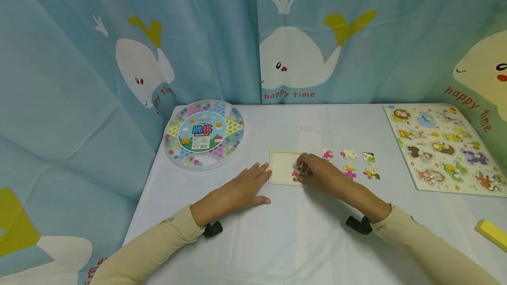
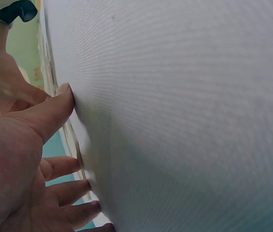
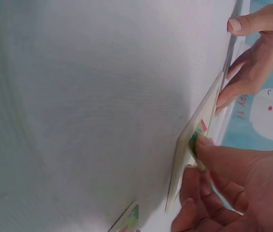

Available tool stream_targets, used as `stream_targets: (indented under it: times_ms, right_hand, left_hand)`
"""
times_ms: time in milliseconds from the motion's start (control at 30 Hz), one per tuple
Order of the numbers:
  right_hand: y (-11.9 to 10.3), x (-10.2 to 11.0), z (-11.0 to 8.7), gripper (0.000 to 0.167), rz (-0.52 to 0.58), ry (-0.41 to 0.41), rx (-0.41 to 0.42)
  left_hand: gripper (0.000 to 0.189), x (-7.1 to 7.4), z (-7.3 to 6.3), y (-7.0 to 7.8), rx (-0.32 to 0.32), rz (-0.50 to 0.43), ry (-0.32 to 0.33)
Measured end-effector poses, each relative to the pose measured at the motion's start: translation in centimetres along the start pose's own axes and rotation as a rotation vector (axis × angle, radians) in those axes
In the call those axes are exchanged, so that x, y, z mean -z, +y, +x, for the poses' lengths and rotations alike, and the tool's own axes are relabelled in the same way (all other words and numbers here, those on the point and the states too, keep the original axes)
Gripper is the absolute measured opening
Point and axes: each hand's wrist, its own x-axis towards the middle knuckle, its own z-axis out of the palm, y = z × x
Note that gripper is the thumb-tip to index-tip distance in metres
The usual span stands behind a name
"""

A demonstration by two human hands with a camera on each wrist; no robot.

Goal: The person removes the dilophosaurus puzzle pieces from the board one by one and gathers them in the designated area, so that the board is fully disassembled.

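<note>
A shallow cream puzzle tray (image 1: pixel 282 162) lies mid-table, with a pink and green jigsaw piece (image 1: pixel 296 176) inside its lower part. My right hand (image 1: pixel 321 174) bends over the tray's right side, thumb and fingers pinching a green jigsaw piece (image 3: pixel 193 141) close over the tray. My left hand (image 1: pixel 247 187) lies on the table with straight fingers, fingertips right at the tray's left edge. In the left wrist view its thumb (image 2: pixel 59 108) is spread apart from the other fingers.
Several loose jigsaw pieces (image 1: pixel 369 158) lie right of the tray, some partly behind my right hand. A round Chinese checkers box (image 1: pixel 235 153) stands back left. An animal puzzle board (image 1: pixel 425 181) lies at the right, with a yellow block (image 1: pixel 491 232) nearer. Curtains (image 1: pixel 222 34) border the table.
</note>
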Motion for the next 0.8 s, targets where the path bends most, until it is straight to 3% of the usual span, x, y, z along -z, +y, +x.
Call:
stream_targets:
  times_ms: [167, 400, 533, 800]
  right_hand:
    - [-0.1, 0.6, -0.2, 0.016, 0.008, 0.054, 0.057]
    - [0.6, 3.6, -1.2, 0.014, 0.039, 0.118, 0.090]
    - [1.6, 5.4, -2.6, 0.014, 0.045, 0.154, 0.084]
    - [5.2, 8.1, -6.7, 0.013, -0.045, 0.198, 0.009]
  left_hand:
    - [0.083, 0.0, -0.1, 0.0, -0.010, 0.013, 0.004]
    - [0.083, 0.1, -0.2, 0.1, -0.017, 0.015, 0.012]
    - [0.083, 0.0, -0.2, 0.0, -0.020, 0.010, 0.016]
    - [0.083, 0.0, -0.2, 0.0, -0.023, 0.012, 0.017]
